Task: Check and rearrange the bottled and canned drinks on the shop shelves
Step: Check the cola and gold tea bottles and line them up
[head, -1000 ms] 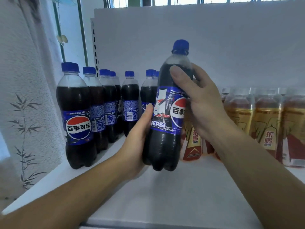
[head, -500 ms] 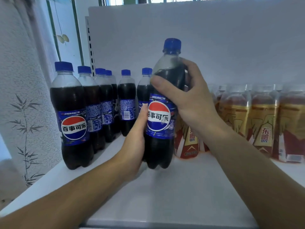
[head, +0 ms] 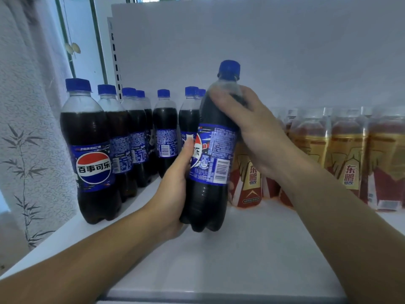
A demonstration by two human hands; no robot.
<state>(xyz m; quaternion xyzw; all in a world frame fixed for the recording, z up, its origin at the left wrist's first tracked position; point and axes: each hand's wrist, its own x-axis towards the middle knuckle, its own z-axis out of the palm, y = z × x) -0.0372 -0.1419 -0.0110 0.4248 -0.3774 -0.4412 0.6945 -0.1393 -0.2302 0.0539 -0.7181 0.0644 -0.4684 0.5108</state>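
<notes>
A cola bottle with a blue cap and blue label stands tilted slightly at the middle of the white shelf, its barcode side facing me. My left hand grips its lower body from the left, thumb on the label. Over its shoulder, just under the neck, my right hand wraps its fingers. Whether its base touches the shelf I cannot tell.
Several more cola bottles stand in rows at the shelf's left. Several yellow-and-red drink bottles line the right. A white back panel closes the rear. A patterned curtain hangs on the left.
The held bottle has turned about its axis: the round logo that faced me has swung left and the barcode side now faces me. My right hand has shifted its hold higher on the shoulder.
</notes>
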